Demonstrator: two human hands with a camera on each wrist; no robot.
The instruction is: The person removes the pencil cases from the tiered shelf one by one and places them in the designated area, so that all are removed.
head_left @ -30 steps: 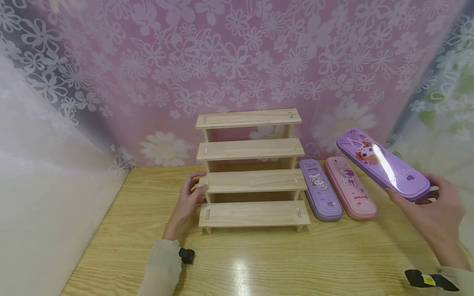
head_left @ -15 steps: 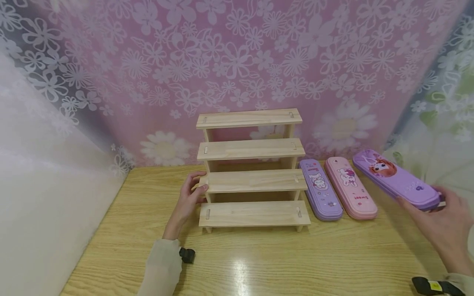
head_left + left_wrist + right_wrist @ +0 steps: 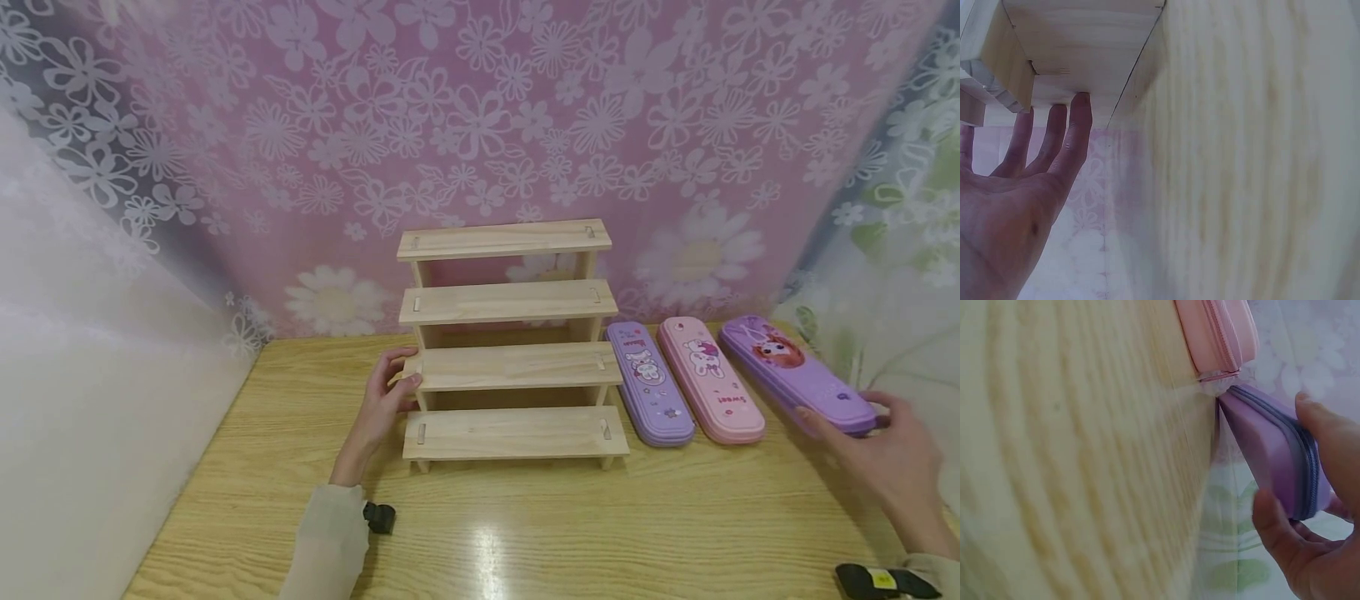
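In the head view, a pale wooden stepped shelf [image 3: 517,367] stands on the table. My left hand [image 3: 388,392] holds its left end at the second-lowest board, thumb in front; in the left wrist view the left hand [image 3: 1029,169] has fingertips touching the wood. My right hand [image 3: 892,450] grips the near end of a purple pencil case [image 3: 806,379] with a red-haired girl on its lid. The right wrist view shows this purple zippered pencil case [image 3: 1272,453] between thumb and fingers, its near end tilted up off the tabletop.
Left of the held case lie a pink pencil case [image 3: 711,379] and a lilac pencil case [image 3: 648,383], side by side, right of the shelf. A flowered pink curtain [image 3: 480,125] hangs behind the wooden table [image 3: 525,533]. Whitish sheeting [image 3: 90,375] bounds the left.
My right hand has lowered the purple pencil case, first rightward and down, then onto or close to the table beside the pink one. My left hand has stayed at the shelf.
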